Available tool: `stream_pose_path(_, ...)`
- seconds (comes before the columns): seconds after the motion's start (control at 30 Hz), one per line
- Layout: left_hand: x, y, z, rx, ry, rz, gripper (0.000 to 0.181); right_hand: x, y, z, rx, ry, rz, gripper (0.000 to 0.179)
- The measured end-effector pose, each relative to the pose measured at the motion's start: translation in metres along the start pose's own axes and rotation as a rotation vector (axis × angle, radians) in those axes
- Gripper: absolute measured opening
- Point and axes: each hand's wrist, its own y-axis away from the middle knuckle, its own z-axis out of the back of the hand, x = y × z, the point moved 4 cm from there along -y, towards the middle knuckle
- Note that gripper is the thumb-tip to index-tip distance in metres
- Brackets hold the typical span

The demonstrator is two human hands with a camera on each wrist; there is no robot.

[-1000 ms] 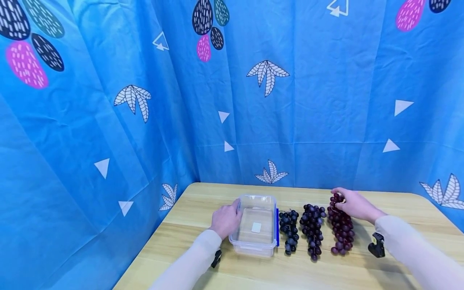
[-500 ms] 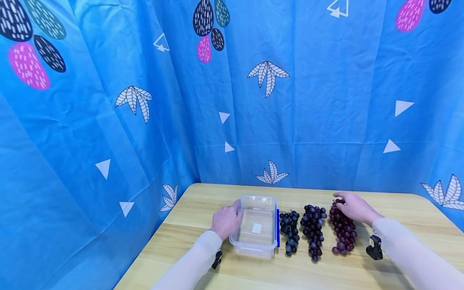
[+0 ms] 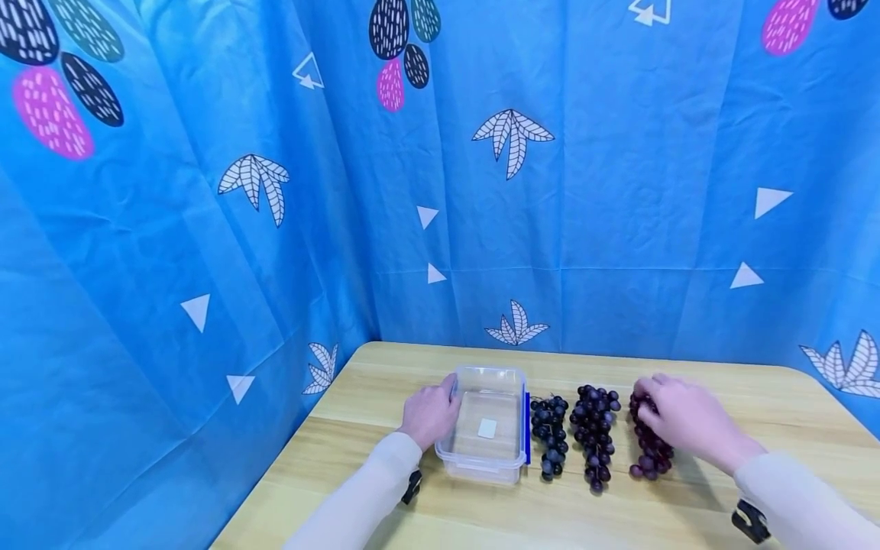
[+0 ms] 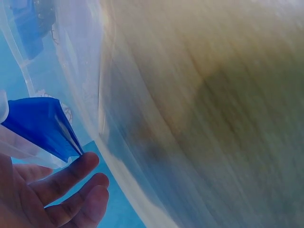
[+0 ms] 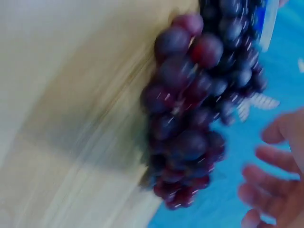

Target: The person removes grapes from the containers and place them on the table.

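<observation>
My left hand (image 3: 431, 414) grips the left side of a clear plastic container (image 3: 481, 463) that has blue clip flaps. In the left wrist view the fingertips touch a blue flap (image 4: 42, 124); part of the hand shows blurred through the plastic. My right hand (image 3: 690, 418) is over the dark red grape bunch (image 3: 651, 455), hiding its upper part from the head. Seen from the right wrist, that hand's loosely bent fingers (image 5: 266, 183) are apart from the red grapes (image 5: 183, 118). Left of them lie a purple-black bunch (image 3: 593, 437) and a smaller blue-black bunch (image 3: 550, 435).
The container stands on a light wooden table (image 3: 371, 405), with the bunches in a row to its right. A white square label (image 3: 486, 428) shows at its bottom. Behind the table hangs a blue patterned curtain (image 3: 619, 191).
My right hand has come off the top of the red grape bunch and drawn back toward me and to the right. The bunch lies slightly shifted right. My left hand stays on the container.
</observation>
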Motion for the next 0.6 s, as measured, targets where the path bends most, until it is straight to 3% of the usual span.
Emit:
stream_pose_path(0.1, 0.0, 0.0, 0.0, -0.004, -0.008, -0.002, 0.05, 0.019, 0.013, -0.001, 0.118, -0.015, 0.121, 0.021)
stream_pose_path(0.23, 0.002, -0.001, -0.001, -0.011, -0.026, -0.002, 0.05, 0.029, 0.029, -0.007, 0.23, -0.03, 0.188, 0.029)
stream_pose_path(0.47, 0.002, 0.001, -0.003, 0.001, -0.029, 0.005, 0.05, 0.032, 0.039, -0.019, 0.232, -0.054, 0.271, 0.046)
stream_pose_path(0.6, 0.001, 0.0, -0.003, -0.012, -0.03, 0.002, 0.05, 0.032, 0.041, -0.025, 0.205, -0.012, 0.32, 0.043)
